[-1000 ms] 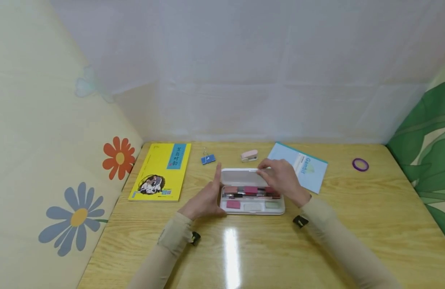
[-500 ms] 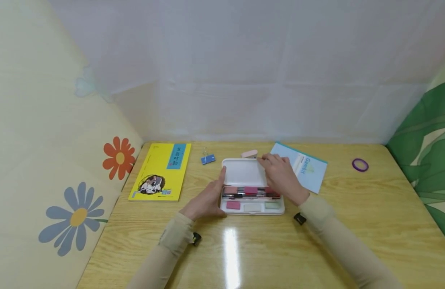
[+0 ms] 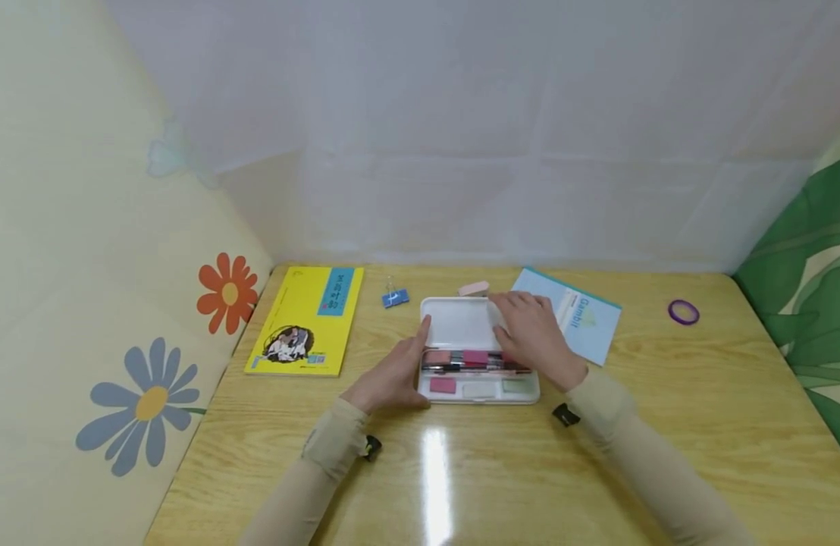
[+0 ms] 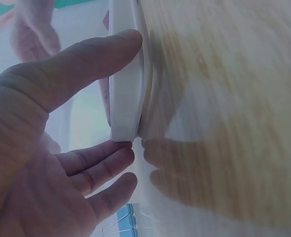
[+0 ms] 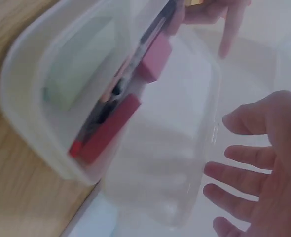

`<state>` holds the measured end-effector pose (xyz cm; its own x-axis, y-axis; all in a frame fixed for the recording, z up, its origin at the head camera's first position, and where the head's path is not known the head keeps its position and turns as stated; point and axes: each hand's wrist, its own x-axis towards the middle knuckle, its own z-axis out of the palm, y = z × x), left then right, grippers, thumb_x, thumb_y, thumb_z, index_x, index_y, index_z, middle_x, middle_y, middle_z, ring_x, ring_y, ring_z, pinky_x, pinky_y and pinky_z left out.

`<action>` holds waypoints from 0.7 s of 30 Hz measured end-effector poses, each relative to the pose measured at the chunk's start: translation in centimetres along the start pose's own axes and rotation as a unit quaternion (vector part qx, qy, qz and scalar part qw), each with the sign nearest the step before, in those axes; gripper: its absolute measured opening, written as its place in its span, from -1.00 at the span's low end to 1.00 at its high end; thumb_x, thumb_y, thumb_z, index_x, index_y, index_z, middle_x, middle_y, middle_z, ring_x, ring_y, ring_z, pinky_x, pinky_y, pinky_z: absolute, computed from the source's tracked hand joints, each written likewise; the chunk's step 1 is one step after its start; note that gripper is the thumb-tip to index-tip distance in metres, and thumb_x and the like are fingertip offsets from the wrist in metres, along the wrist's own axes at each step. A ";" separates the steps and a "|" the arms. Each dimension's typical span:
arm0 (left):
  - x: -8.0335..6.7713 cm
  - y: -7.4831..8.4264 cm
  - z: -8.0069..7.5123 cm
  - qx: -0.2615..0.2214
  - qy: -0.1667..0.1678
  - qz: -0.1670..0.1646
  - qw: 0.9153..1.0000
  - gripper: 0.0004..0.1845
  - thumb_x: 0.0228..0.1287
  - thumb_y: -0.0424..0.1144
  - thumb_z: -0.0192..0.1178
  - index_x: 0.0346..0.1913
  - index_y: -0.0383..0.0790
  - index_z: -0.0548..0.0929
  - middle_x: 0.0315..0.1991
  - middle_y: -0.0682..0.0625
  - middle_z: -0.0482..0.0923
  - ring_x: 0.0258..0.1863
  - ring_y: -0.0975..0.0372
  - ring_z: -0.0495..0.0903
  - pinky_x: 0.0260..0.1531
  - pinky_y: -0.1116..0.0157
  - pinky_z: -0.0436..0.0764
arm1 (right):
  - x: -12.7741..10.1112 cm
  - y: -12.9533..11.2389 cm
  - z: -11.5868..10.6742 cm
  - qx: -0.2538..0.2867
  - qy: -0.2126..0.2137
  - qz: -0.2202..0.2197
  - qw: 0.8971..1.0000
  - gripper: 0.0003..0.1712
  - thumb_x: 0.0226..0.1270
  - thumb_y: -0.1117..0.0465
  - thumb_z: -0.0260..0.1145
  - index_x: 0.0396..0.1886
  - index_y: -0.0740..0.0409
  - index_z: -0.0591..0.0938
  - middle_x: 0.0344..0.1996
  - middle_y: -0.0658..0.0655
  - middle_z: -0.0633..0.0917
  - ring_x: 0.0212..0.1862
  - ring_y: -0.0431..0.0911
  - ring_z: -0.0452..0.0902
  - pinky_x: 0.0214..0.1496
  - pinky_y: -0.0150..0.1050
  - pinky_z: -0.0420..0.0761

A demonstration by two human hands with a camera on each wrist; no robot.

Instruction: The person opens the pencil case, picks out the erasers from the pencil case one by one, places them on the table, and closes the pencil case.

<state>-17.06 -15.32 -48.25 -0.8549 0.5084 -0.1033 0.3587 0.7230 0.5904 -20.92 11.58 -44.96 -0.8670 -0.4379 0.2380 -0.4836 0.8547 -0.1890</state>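
A white pencil case (image 3: 488,400) lies on the table with its lid (image 3: 457,322) swung back. Inside are pens (image 3: 440,368), a pink eraser (image 3: 443,385), a pale green block (image 5: 81,66) and a red block (image 5: 111,131). At the case's left end, my left hand (image 3: 391,377) braces it. That thumb lies along the front wall in the left wrist view, while extended fingertips touch the end. My right hand (image 3: 534,334) is at the lid's right side, its fingers spread and relaxed; whether a fingertip touches the lid edge I cannot tell.
Behind the lid sits a pink stapler (image 3: 473,289), partly hidden. A blue binder clip (image 3: 396,298) and a yellow book (image 3: 304,303) are to the left. To the right lie a light blue notebook (image 3: 590,322), partly behind my right hand, and a purple ring (image 3: 683,312).
The lid has tipped further back, away from me, showing more of its inside. My right hand's pinch at its edge has loosened. My left hand stays at the case's left end.
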 end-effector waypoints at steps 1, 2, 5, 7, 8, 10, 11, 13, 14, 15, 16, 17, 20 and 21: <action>0.0 0.0 0.0 0.001 0.000 0.000 1.000 0.58 -0.21 -0.28 0.68 0.63 -0.21 -0.41 0.48 -0.39 0.23 0.45 -0.13 0.30 0.55 -0.01 0.26 | 0.0 -0.3 -0.2 0.001 0.012 -0.003 1.000 -0.44 0.36 0.09 0.35 0.33 0.13 0.55 0.22 0.19 0.67 0.26 0.16 0.55 0.20 0.20 0.53; 0.0 0.0 0.0 0.002 0.001 0.002 1.000 0.57 -0.21 -0.28 0.68 0.63 -0.21 -0.41 0.47 -0.39 0.24 0.44 -0.13 0.31 0.54 -0.01 0.27 | -0.1 -0.7 -0.4 0.004 0.020 -0.005 1.000 -0.47 0.35 0.07 0.35 0.28 0.13 0.60 0.19 0.19 0.69 0.21 0.15 0.57 0.15 0.17 0.56; -0.1 -0.1 0.1 0.006 0.004 0.000 1.000 0.57 -0.21 -0.27 0.68 0.64 -0.21 -0.40 0.46 -0.40 0.25 0.43 -0.13 0.32 0.53 -0.01 0.29 | 0.2 -2.0 -0.6 0.013 0.027 -0.029 0.999 -0.59 0.29 0.05 0.41 0.08 0.12 0.72 0.06 0.17 0.74 0.07 0.13 0.63 0.02 0.10 0.65; -0.1 -0.1 0.1 0.012 0.006 0.002 1.000 0.57 -0.21 -0.26 0.69 0.64 -0.22 -0.39 0.44 -0.41 0.27 0.42 -0.13 0.34 0.53 0.00 0.30 | 0.4 -2.9 -0.3 0.016 0.013 -0.046 0.999 -0.63 0.25 0.02 0.45 -0.03 0.11 0.77 -0.04 0.15 0.77 -0.03 0.09 0.66 -0.06 0.02 0.68; -0.1 -0.1 0.1 0.013 0.006 0.000 1.000 0.57 -0.21 -0.25 0.69 0.64 -0.21 -0.39 0.44 -0.40 0.28 0.42 -0.12 0.34 0.53 0.01 0.30 | 0.5 -3.4 -0.1 0.020 -0.003 -0.051 0.999 -0.65 0.24 0.02 0.47 -0.06 0.11 0.78 -0.08 0.15 0.78 -0.06 0.07 0.66 -0.09 -0.01 0.70; -0.1 -0.1 0.1 0.015 0.005 -0.002 1.000 0.56 -0.20 -0.24 0.68 0.64 -0.19 -0.39 0.45 -0.39 0.27 0.43 -0.11 0.34 0.53 0.02 0.30 | 0.8 -4.2 0.3 0.024 -0.040 -0.058 0.997 -0.66 0.23 0.00 0.49 -0.10 0.10 0.80 -0.16 0.12 0.78 -0.13 0.03 0.66 -0.14 -0.08 0.70; -0.1 -0.1 0.1 0.017 0.005 -0.002 1.000 0.56 -0.19 -0.24 0.68 0.64 -0.19 -0.39 0.45 -0.39 0.27 0.43 -0.10 0.34 0.53 0.03 0.30 | 0.9 -4.6 0.7 0.023 -0.057 -0.061 0.996 -0.66 0.23 -0.01 0.49 -0.11 0.10 0.80 -0.19 0.11 0.77 -0.16 0.01 0.65 -0.17 -0.11 0.69; -0.1 -0.1 0.0 0.020 0.003 -0.001 1.000 0.56 -0.19 -0.23 0.68 0.64 -0.19 -0.39 0.45 -0.39 0.27 0.43 -0.10 0.33 0.53 0.03 0.31 | 1.2 -5.4 1.2 0.018 -0.091 -0.059 0.994 -0.66 0.21 -0.02 0.51 -0.12 0.08 0.81 -0.24 0.09 0.75 -0.23 -0.03 0.60 -0.24 -0.15 0.66; -0.1 -0.1 0.0 0.023 0.003 -0.001 1.000 0.56 -0.19 -0.23 0.68 0.64 -0.18 -0.40 0.46 -0.39 0.27 0.43 -0.10 0.33 0.53 0.03 0.30 | 1.3 -5.7 1.5 0.016 -0.103 -0.058 0.993 -0.67 0.19 -0.02 0.52 -0.15 0.07 0.81 -0.28 0.08 0.74 -0.26 -0.03 0.58 -0.26 -0.16 0.65; -0.1 -0.1 0.0 0.024 0.002 -0.001 1.000 0.56 -0.18 -0.23 0.68 0.64 -0.18 -0.40 0.46 -0.38 0.26 0.44 -0.10 0.33 0.53 0.03 0.30 | 1.4 -5.9 1.8 0.011 -0.110 -0.058 0.992 -0.69 0.18 -0.02 0.52 -0.19 0.06 0.81 -0.31 0.07 0.72 -0.28 -0.05 0.56 -0.29 -0.17 0.63; -0.1 -0.1 0.0 0.024 0.001 -0.001 1.000 0.56 -0.18 -0.23 0.68 0.64 -0.17 -0.40 0.47 -0.38 0.26 0.44 -0.10 0.33 0.53 0.04 0.30 | 1.5 -6.1 2.2 0.006 -0.114 -0.059 0.992 -0.73 0.17 -0.01 0.53 -0.25 0.05 0.81 -0.35 0.06 0.71 -0.30 -0.06 0.54 -0.31 -0.18 0.61; -0.1 -0.1 0.0 0.025 0.001 0.000 1.000 0.56 -0.18 -0.24 0.68 0.64 -0.17 -0.40 0.48 -0.37 0.26 0.45 -0.10 0.32 0.54 0.04 0.30 | 1.5 -6.3 2.4 0.002 -0.115 -0.057 0.992 -0.76 0.15 0.00 0.54 -0.30 0.04 0.80 -0.37 0.05 0.69 -0.32 -0.06 0.52 -0.32 -0.18 0.59; -0.1 0.0 0.0 0.026 0.001 0.002 1.000 0.55 -0.17 -0.24 0.68 0.64 -0.16 -0.40 0.48 -0.36 0.27 0.44 -0.09 0.34 0.53 0.04 0.31 | 1.6 -6.7 3.1 -0.002 -0.110 -0.048 0.993 -0.81 0.12 0.03 0.54 -0.43 0.03 0.76 -0.43 0.02 0.66 -0.35 -0.08 0.49 -0.36 -0.19 0.56; -0.1 0.0 -0.1 0.026 0.000 0.003 1.000 0.55 -0.16 -0.24 0.68 0.64 -0.15 -0.39 0.47 -0.35 0.27 0.43 -0.08 0.34 0.53 0.04 0.32 | 1.7 -6.8 3.2 -0.001 -0.104 -0.047 0.993 -0.81 0.14 0.05 0.53 -0.46 0.04 0.75 -0.45 0.02 0.65 -0.36 -0.07 0.49 -0.37 -0.19 0.56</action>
<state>-17.01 -15.39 -48.20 -0.8530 0.5121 -0.1004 0.3819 0.7436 0.5488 -19.45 4.13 -46.33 -0.8246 -0.5633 0.0520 -0.5629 0.8079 -0.1741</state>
